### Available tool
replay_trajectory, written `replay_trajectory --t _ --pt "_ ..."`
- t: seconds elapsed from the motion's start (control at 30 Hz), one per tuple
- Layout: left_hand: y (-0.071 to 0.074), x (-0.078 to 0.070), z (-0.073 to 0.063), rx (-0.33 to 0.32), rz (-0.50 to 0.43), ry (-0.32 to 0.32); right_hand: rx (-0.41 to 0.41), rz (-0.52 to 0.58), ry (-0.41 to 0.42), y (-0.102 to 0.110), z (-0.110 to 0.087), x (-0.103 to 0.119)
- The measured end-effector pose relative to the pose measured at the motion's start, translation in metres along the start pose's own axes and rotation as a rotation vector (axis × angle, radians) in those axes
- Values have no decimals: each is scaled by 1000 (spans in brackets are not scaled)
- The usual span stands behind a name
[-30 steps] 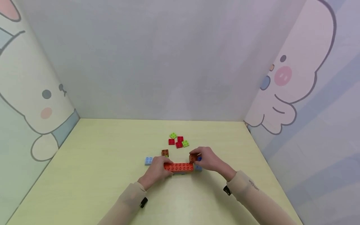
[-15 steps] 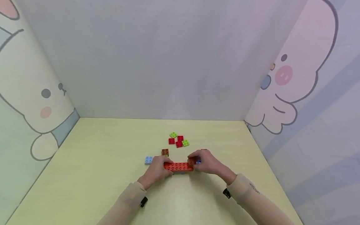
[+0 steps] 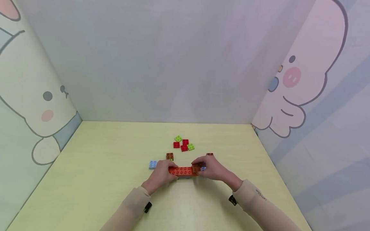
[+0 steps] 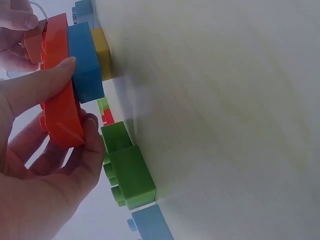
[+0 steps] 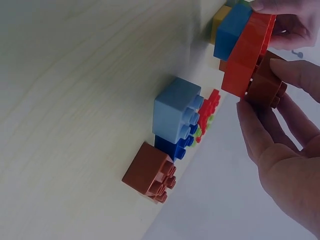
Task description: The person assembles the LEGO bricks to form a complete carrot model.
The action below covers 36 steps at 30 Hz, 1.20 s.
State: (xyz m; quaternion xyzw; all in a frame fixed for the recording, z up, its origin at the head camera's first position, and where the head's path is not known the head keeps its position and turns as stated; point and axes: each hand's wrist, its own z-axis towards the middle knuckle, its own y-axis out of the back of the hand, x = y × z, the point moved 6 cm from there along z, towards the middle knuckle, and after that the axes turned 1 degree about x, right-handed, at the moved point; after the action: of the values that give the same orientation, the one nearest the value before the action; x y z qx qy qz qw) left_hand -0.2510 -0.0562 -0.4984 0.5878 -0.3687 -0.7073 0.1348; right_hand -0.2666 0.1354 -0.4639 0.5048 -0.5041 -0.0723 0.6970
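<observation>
Grips a red brick (image 3: pixel 181 171) with the left hand (image 3: pixel 162 175); pinches a brown brick (image 5: pixel 262 82) against its studs with the right hand (image 3: pixel 212 167). Has a blue brick (image 4: pixel 86 60) under the red.

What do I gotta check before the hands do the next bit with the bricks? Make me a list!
1. The left hand grips the long red brick: ok.
2. The right hand pinches a brown brick: ok.
3. That brown brick is at the red one's right end, on the studded side: ok.
4. It's pushed all the way down: cannot tell.
5. The blue brick is under the red one: ok.
6. One hand is free: not ok, both are busy.
</observation>
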Motion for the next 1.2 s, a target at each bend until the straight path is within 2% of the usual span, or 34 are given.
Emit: replay_trajectory --t 0.17,0.8,1.2 --pt "0 0 0 2 6 -5 -7 26 2 -3 0 -4" --pt "-2 1 1 7 4 0 -40 61 -96 -12 1 -15" --pt "-1 1 1 9 -5 1 -26 123 -98 -15 2 -18"
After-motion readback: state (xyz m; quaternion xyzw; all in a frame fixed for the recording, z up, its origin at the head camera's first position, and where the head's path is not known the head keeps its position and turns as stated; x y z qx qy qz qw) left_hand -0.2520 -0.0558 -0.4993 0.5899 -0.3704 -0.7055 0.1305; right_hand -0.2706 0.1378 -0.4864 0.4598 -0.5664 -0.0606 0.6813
